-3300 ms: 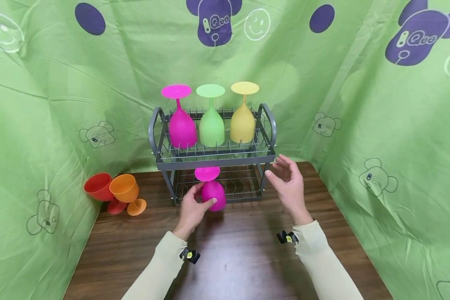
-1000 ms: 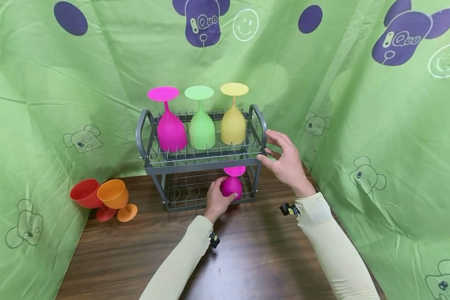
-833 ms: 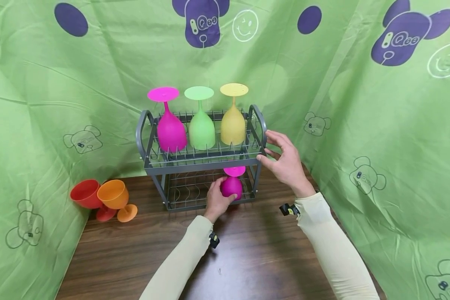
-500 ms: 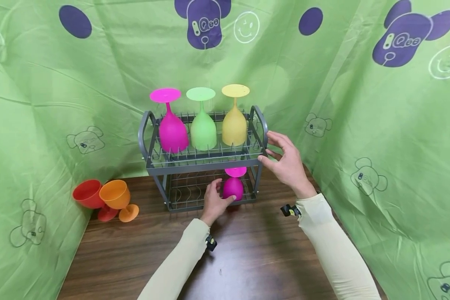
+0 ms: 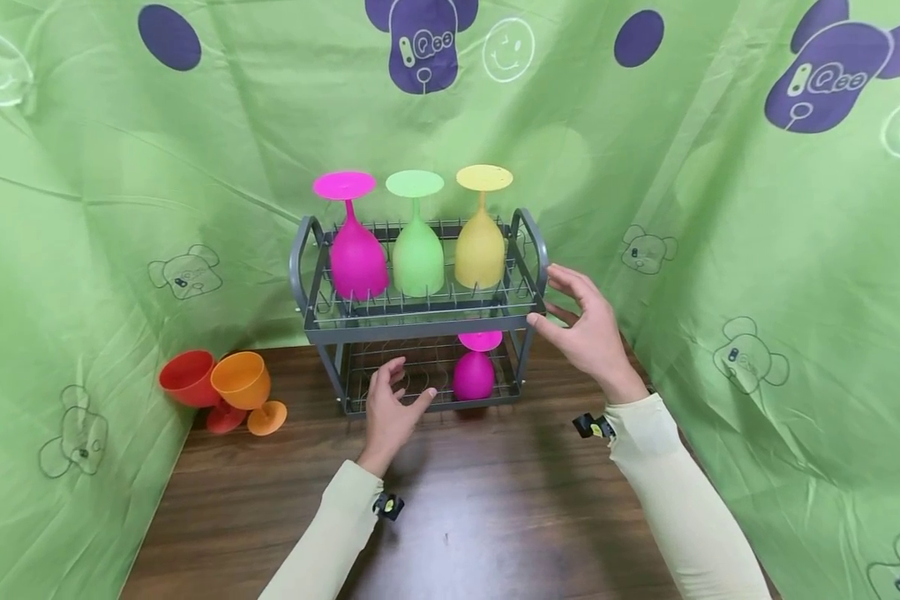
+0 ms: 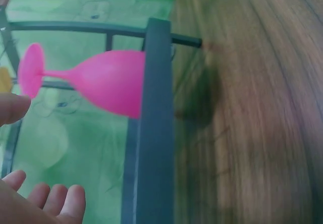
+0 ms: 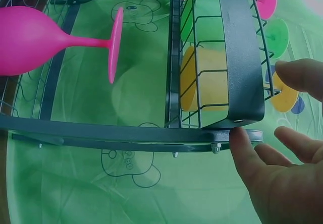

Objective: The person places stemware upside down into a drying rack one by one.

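Observation:
A magenta wine goblet [image 5: 474, 375] stands upside down at the right end of the dish rack's lower tier. My left hand [image 5: 392, 417] is in front of that tier, left of the goblet and apart from it, fingers spread and holding nothing. In the left wrist view the same goblet [image 6: 108, 80] shows behind the rack's front bar [image 6: 157, 123]. My right hand [image 5: 588, 329] touches the right end of the dish rack [image 5: 420, 330], thumb at the upper front corner and fingers extended beside the handle.
On the upper tier, magenta [image 5: 358, 262], green [image 5: 418, 258] and yellow [image 5: 480, 250] goblets stand upside down. Red [image 5: 187, 379] and orange [image 5: 242, 382] goblets lean on the wooden table [image 5: 450, 517] at the left. Green cloth [image 5: 255, 167] surrounds the table.
My left hand carried the magenta goblet right into the lower tier, let it go and drew back left. My right hand came to the rack's corner and stayed there.

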A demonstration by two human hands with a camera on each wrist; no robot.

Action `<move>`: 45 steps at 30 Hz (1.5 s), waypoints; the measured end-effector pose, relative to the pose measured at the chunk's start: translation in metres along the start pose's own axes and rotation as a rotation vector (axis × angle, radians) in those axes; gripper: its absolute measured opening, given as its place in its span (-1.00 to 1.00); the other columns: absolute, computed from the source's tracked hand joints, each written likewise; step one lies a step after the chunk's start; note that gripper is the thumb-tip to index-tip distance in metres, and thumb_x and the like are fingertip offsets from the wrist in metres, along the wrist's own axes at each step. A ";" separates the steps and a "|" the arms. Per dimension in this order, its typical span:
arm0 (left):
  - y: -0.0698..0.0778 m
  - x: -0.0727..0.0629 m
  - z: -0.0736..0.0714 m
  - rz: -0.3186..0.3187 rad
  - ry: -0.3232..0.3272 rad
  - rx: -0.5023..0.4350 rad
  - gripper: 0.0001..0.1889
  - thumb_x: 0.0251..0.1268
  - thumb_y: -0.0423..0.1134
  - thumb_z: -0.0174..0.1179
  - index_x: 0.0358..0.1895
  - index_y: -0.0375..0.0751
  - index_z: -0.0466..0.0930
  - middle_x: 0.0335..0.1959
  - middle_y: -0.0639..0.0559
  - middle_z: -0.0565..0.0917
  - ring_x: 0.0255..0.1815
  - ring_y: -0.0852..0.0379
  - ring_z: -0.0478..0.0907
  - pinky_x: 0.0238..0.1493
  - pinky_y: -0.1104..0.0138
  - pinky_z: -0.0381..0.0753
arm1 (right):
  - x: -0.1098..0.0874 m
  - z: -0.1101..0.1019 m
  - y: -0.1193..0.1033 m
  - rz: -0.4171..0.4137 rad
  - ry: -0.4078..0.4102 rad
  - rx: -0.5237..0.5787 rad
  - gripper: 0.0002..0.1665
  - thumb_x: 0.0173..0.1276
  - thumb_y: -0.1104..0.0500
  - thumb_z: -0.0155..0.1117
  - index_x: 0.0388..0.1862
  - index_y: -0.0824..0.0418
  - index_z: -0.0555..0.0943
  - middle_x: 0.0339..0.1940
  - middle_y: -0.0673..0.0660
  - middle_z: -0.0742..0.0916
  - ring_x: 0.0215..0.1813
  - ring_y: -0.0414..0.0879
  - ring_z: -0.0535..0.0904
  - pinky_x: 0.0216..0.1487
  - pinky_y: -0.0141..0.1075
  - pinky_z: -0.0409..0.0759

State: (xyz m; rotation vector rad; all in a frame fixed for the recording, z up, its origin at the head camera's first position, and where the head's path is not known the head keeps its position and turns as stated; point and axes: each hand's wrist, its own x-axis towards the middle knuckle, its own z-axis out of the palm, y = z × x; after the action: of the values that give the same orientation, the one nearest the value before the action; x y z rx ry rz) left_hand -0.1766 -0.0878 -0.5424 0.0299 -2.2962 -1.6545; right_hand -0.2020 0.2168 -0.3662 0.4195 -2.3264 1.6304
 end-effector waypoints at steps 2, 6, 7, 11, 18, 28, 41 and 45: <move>0.001 -0.003 -0.012 0.006 0.037 0.002 -0.24 0.11 -0.15 0.62 0.40 -0.10 0.48 0.31 -0.18 0.54 0.35 -0.15 0.56 0.31 -0.08 0.68 | -0.004 -0.001 0.000 -0.005 0.014 -0.011 -0.10 0.28 0.25 0.61 0.57 0.13 0.45 0.61 -0.01 0.44 0.58 0.03 0.41 0.39 -0.22 0.64; 0.000 -0.009 -0.036 -0.005 0.116 0.006 -0.28 0.13 -0.15 0.61 0.37 -0.13 0.51 0.27 -0.14 0.57 0.31 -0.11 0.59 0.25 -0.09 0.69 | -0.017 -0.003 -0.003 -0.030 0.049 -0.064 -0.12 0.29 0.20 0.61 0.57 0.10 0.46 0.62 -0.06 0.42 0.57 -0.01 0.42 0.39 -0.17 0.65; -0.002 -0.010 -0.042 -0.006 0.137 0.011 -0.29 0.14 -0.15 0.60 0.36 -0.14 0.51 0.27 -0.14 0.58 0.29 -0.10 0.59 0.23 -0.09 0.70 | -0.022 -0.004 -0.004 -0.034 0.056 -0.082 -0.12 0.30 0.20 0.61 0.57 0.09 0.46 0.63 -0.06 0.42 0.57 -0.01 0.42 0.39 -0.16 0.65; -0.010 -0.015 -0.066 -0.028 0.223 0.012 -0.33 0.14 -0.17 0.60 0.32 -0.18 0.54 0.24 -0.15 0.62 0.24 -0.09 0.63 0.13 0.13 0.74 | -0.041 -0.001 -0.010 -0.057 0.069 -0.092 -0.13 0.30 0.25 0.58 0.57 0.12 0.45 0.63 -0.04 0.41 0.55 0.05 0.45 0.37 -0.24 0.65; -0.036 -0.020 -0.106 -0.091 0.407 0.000 -0.35 0.17 -0.18 0.59 0.30 -0.23 0.53 0.19 -0.05 0.64 0.22 -0.10 0.63 -0.01 0.60 0.54 | -0.070 0.014 -0.007 -0.079 0.038 0.022 -0.17 0.30 0.41 0.52 0.53 0.29 0.46 0.60 0.08 0.47 0.44 -0.15 0.53 0.32 -0.30 0.67; -0.082 -0.014 -0.148 -0.145 0.687 -0.025 -0.26 0.15 -0.09 0.61 0.36 -0.19 0.47 0.22 0.05 0.50 0.25 0.11 0.51 0.11 0.49 0.53 | -0.122 0.054 0.026 -0.019 -0.023 0.206 -0.23 0.31 0.49 0.45 0.49 0.24 0.50 0.54 0.15 0.53 0.44 -0.07 0.57 0.28 -0.25 0.71; -0.132 0.008 -0.173 -0.146 0.818 -0.118 -0.09 0.05 -0.13 0.67 0.48 -0.01 0.36 0.32 0.06 0.41 0.29 0.10 0.41 0.32 0.12 0.63 | -0.161 0.081 0.053 0.060 -0.025 0.357 -0.37 0.40 0.47 0.37 0.44 0.42 0.48 0.42 0.02 0.66 0.40 -0.02 0.63 0.17 -0.33 0.75; -0.144 0.016 -0.170 -0.157 0.855 -0.140 0.01 0.00 -0.18 0.70 0.55 0.00 0.30 0.36 -0.06 0.39 0.30 0.06 0.37 0.29 0.17 0.61 | -0.172 0.089 0.058 0.123 -0.022 0.363 -0.42 0.40 0.43 0.40 0.39 0.38 0.53 0.35 -0.01 0.71 0.35 -0.03 0.66 0.13 -0.32 0.77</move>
State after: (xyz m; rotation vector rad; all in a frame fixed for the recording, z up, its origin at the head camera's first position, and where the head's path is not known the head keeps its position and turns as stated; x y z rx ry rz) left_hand -0.1709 -0.2953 -0.6246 0.7459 -1.5501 -1.4579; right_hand -0.0704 0.1654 -0.5110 0.3731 -2.1057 2.1271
